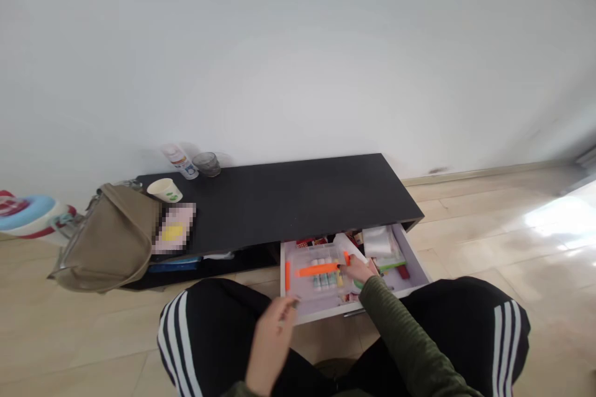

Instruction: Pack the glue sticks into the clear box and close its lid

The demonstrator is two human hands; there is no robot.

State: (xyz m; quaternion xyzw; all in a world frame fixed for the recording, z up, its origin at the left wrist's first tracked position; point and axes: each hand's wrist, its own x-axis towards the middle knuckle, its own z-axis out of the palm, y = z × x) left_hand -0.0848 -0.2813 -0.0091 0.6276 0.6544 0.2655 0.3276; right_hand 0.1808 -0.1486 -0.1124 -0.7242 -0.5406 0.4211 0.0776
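Note:
My right hand (357,268) reaches into the pulled-out drawer, its fingers closed at the right side of a clear plastic case (305,298) with orange strips. Small white bottles (325,280) show through the case; whether they lie in it or under it I cannot tell. Blurred by motion, my left hand (274,329) is at the front left corner of the white drawer (321,316), close to the case. Its fingers are smeared. Right of the case lie a clear plastic packet (378,242), a green stick-like item (392,266) and a dark red item (403,272).
The drawer belongs to a low black cabinet (298,195) against the wall. On its left stand a brown bag (109,242), a paper cup (165,190), a glass (207,164), a spray can (180,161) and a blurred-out packet (176,229). My knees flank the drawer.

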